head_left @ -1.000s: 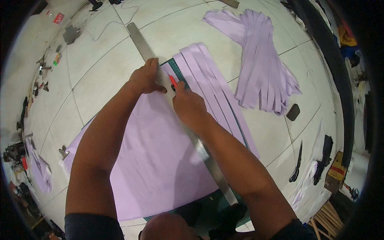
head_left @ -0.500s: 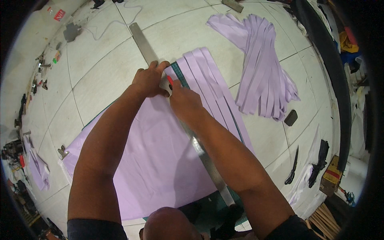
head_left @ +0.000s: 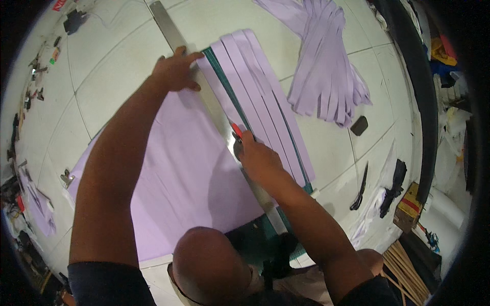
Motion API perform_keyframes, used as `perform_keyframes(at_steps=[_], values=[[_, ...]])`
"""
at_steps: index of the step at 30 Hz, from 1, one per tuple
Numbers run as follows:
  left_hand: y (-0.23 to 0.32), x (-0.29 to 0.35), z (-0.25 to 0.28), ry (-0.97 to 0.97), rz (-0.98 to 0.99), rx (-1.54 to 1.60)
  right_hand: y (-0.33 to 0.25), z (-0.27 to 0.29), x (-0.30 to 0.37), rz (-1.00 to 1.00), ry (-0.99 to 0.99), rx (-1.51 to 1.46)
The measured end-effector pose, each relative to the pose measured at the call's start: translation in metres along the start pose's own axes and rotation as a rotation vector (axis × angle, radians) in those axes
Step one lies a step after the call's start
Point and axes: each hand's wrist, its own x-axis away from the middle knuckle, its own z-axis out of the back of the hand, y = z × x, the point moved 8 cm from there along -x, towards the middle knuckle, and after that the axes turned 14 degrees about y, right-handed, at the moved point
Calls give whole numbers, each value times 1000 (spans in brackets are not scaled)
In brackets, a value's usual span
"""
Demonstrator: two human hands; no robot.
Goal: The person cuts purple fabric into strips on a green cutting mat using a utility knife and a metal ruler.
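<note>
A large lilac fabric sheet (head_left: 178, 153) lies over a green cutting mat (head_left: 250, 235). Across it, slanting from far left to near right, runs a long metal ruler (head_left: 166, 25). My left hand (head_left: 177, 71) presses the ruler near the fabric's far edge, fingers spread. Lower down, my right hand (head_left: 261, 157) grips a red-handled cutter (head_left: 237, 130) against the ruler's right side; its blade is hidden. Right of the ruler lie several cut lilac strips (head_left: 245, 66), with green mat showing in the gap beside the ruler.
A heap of lilac strips (head_left: 321, 66) lies at the far right, near a small dark block (head_left: 360, 125). Black scissors (head_left: 361, 186) rest on the tiled floor (head_left: 112, 66). A metal clip (head_left: 67, 178) holds the fabric's left corner. Wooden sticks (head_left: 408, 270) stand at the lower right.
My right hand has drawn the cutter toward me along the ruler, away from my left hand. A gap has opened beside the ruler's strip. The whole view has shifted.
</note>
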Motion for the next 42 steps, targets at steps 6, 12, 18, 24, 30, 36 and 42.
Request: perform_keyframes(at_steps=[6,12,18,24,30,36,42], values=[[-4,-8,-11,52,-57,-3,78,-24,97,-196,-97,28],[-5,-10,-11,114,-85,72,167,-54,208,-355,-238,162],[-11,-12,-14,138,-109,111,196,-55,247,-402,-274,203],[-14,-3,-16,88,-67,23,148,-5,236,-194,-122,79],[0,4,4,47,74,155,105,5,119,-99,14,38],[-1,3,6,85,89,116,-60,24,-77,108,262,-79],[2,3,9,90,78,130,-99,27,-118,211,350,-97]])
